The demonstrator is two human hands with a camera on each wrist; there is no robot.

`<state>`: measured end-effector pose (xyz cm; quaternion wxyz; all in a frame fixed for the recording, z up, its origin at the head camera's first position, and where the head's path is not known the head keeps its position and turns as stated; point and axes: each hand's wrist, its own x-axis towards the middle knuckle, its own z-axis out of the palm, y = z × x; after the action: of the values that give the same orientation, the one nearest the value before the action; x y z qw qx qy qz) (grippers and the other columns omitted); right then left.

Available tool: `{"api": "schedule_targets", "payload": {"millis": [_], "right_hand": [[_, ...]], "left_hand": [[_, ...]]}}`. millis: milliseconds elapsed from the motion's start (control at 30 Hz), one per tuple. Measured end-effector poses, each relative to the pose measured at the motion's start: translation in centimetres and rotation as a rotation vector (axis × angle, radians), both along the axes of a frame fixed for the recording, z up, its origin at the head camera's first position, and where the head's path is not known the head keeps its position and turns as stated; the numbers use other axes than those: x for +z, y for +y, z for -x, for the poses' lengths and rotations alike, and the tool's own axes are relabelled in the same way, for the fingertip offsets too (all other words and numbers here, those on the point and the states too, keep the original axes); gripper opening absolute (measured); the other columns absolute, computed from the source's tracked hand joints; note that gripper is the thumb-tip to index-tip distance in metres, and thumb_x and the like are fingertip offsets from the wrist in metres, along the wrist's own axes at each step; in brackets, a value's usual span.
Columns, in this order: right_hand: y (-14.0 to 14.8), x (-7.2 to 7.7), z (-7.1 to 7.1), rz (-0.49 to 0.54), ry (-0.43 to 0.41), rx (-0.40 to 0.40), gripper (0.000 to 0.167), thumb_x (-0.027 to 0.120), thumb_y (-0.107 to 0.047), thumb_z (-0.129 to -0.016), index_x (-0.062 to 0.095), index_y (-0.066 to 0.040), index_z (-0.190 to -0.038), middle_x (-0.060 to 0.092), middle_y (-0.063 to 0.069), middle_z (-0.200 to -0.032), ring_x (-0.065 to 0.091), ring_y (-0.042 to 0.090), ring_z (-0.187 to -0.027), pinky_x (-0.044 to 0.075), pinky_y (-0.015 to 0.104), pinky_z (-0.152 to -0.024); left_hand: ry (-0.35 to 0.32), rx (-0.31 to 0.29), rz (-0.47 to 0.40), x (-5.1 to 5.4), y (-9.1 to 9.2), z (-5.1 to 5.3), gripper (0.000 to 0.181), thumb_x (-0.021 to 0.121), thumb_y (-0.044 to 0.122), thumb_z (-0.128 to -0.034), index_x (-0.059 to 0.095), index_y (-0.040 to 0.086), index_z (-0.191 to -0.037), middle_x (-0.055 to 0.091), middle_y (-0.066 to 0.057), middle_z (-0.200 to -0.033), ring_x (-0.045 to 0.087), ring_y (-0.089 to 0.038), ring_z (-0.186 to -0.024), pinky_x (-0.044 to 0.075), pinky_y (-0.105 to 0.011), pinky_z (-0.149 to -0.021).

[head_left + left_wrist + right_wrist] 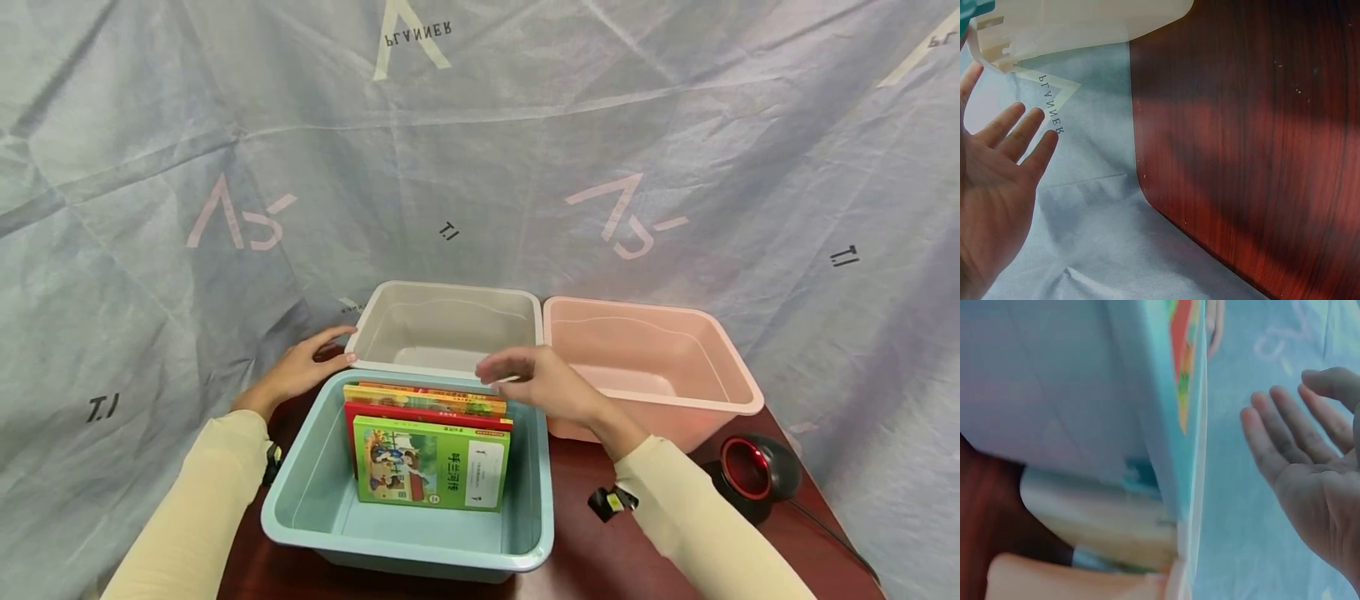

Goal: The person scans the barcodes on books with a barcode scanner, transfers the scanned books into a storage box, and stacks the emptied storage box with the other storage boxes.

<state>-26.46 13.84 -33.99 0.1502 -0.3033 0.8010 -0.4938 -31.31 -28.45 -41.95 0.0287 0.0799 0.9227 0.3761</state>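
Observation:
Several books stand on edge in the blue bin point(337, 546), leaning at its back. Foremost is a green book point(431, 462) with a picture cover; behind it are a red book point(427, 411) and a yellow-edged book point(420, 398). My left hand point(303, 367) is at the left rim of the beige bin point(450, 292), its fingertips at or very near the rim. In the left wrist view those fingers point(1025, 134) are spread. My right hand point(551, 387) hovers over the blue bin's back right corner, fingers loosely bent, holding nothing.
A pink bin point(637, 392) stands right of the beige one. On the table's point(577, 533) right side sits a round black device point(757, 471) with a red ring and a cable. Grey printed cloth point(480, 167) hangs behind the bins.

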Motion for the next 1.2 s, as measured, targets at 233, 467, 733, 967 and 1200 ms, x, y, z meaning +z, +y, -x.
{"api": "schedule_targets", "payload": {"millis": [233, 467, 733, 967, 1200], "right_hand": [[-1.0, -1.8, -2.7, -0.051, 0.014, 0.070, 0.034, 0.067, -0.003, -0.097, 0.067, -0.003, -0.132, 0.072, 0.017, -0.128, 0.069, 0.031, -0.122, 0.057, 0.033, -0.097], [-1.5, -3.1, -2.8, -0.070, 0.035, 0.076, 0.031, 0.067, -0.005, -0.098, 0.069, -0.003, -0.129, 0.074, 0.016, -0.124, 0.071, 0.029, -0.117, 0.057, 0.022, -0.091], [-2.3, -3.7, -2.6, -0.069, -0.025, 0.077, 0.030, 0.066, -0.003, -0.098, 0.070, -0.003, -0.128, 0.074, 0.016, -0.125, 0.070, 0.030, -0.119, 0.058, 0.025, -0.091], [-3.5, -4.5, -2.4, -0.119, -0.032, 0.072, 0.031, 0.067, -0.006, -0.098, 0.071, -0.009, -0.128, 0.074, 0.009, -0.128, 0.070, 0.025, -0.121, 0.059, 0.032, -0.091], [-4.6, -5.6, -2.1, -0.170, -0.004, 0.064, 0.033, 0.070, -0.007, -0.094, 0.072, -0.013, -0.127, 0.074, 0.005, -0.129, 0.069, 0.024, -0.124, 0.061, 0.033, -0.090]], "left_hand": [[0.001, -0.004, -0.004, 0.0, 0.1, -0.1, 0.067, 0.064, 0.048, -0.1014, 0.039, 0.028, -0.160, 0.050, -0.022, -0.156, 0.051, -0.044, -0.142, 0.044, -0.065, -0.110], [0.002, 0.006, 0.018, 0.0, 0.0, -0.2, 0.067, 0.063, 0.049, -0.1014, 0.039, 0.029, -0.160, 0.049, -0.022, -0.157, 0.050, -0.044, -0.142, 0.043, -0.065, -0.110], [0.004, 0.002, 0.010, 0.1, 0.2, -0.3, 0.068, 0.063, 0.049, -0.1014, 0.039, 0.027, -0.161, 0.049, -0.022, -0.157, 0.051, -0.043, -0.142, 0.043, -0.065, -0.110], [0.003, 0.002, 0.005, 0.1, 0.1, -0.3, 0.067, 0.063, 0.050, -0.1009, 0.039, 0.030, -0.160, 0.048, -0.021, -0.158, 0.050, -0.043, -0.143, 0.044, -0.065, -0.110], [-0.005, 0.000, -0.001, 0.0, 0.1, -0.2, 0.068, 0.064, 0.050, -0.1009, 0.039, 0.029, -0.161, 0.047, -0.021, -0.158, 0.049, -0.044, -0.143, 0.043, -0.065, -0.111]]}}
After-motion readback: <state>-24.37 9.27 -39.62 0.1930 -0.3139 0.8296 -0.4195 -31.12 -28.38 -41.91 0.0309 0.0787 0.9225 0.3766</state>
